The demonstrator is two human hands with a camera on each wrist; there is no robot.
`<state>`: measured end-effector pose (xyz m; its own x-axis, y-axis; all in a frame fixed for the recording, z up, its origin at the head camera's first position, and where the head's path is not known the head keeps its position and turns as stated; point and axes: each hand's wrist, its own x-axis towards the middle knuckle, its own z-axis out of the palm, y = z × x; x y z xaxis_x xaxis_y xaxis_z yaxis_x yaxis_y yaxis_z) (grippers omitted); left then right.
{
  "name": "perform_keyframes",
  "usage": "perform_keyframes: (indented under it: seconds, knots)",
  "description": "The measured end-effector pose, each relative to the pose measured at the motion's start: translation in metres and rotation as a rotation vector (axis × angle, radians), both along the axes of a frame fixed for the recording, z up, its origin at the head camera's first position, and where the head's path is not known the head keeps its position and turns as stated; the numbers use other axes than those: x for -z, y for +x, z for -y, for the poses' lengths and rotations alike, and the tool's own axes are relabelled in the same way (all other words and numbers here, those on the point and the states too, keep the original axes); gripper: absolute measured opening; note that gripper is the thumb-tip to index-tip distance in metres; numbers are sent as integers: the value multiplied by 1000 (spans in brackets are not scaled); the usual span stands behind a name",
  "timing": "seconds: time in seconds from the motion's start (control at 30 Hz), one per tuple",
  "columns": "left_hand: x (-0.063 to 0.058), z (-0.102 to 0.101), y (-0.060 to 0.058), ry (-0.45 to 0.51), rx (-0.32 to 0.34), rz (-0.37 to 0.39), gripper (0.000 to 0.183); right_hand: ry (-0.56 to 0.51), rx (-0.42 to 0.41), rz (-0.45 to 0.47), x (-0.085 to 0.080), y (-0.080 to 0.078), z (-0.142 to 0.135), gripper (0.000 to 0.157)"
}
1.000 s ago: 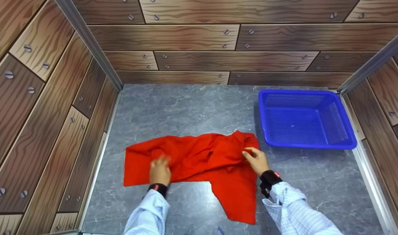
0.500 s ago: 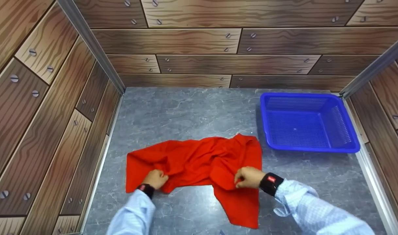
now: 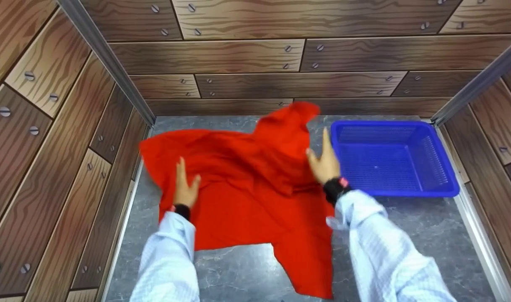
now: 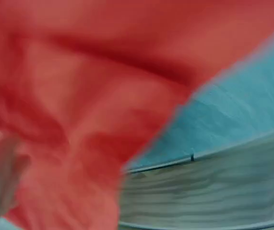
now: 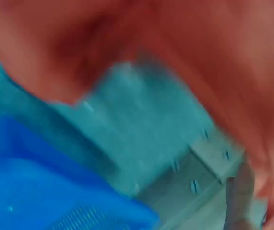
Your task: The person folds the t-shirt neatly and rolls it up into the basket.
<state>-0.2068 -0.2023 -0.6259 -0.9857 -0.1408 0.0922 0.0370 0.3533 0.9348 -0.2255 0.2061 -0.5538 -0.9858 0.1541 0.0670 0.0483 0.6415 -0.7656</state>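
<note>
A red cloth [image 3: 234,209] is lying across the tabletop [image 3: 234,272], its left part passing beneath the left hand [image 3: 186,188] in the head view and its right edge running beside the right hand [image 3: 325,165]. On both hands the fingers [image 3: 181,170] are extending straight, with the thumb standing apart; whether either is touching the cloth cannot be told. The cloth is showing a matt, soft surface, its lower part spreading smoothly, its upper part bunching into blurred folds, and a tapering panel reaching toward the person. A rectangular blue plastic basket [image 3: 400,193] with perforated walls is standing to the cloth's right. The tabletop is displaying grey marbled veining; wood-grain wall panels [image 3: 238,54] are enclosing it.
</note>
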Motion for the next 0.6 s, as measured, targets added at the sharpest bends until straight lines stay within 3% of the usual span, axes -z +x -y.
perform_keyframes:
  seconds: [0.07, 0.17, 0.33, 0.47, 0.6]
  knots:
    - [17, -10, 18, -179, -14, 28, 68, 69, -82, 0, 25, 20, 3, 72]
    - [46, -20, 43, -390, -26, 163, 61, 236, -218, 62, 65, 55, 3, 62]
    - [83, -24, 73, -636, 80, 410, 75, 495, -397, 221, 117, 102, -6, 58]
    - [92, -21, 87, -686, 146, 451, 91, 591, -392, 227, 138, 126, -11, 62]
    - [86, -17, 94, -705, 183, 463, 97, 645, -380, 194, 142, 147, -10, 62]
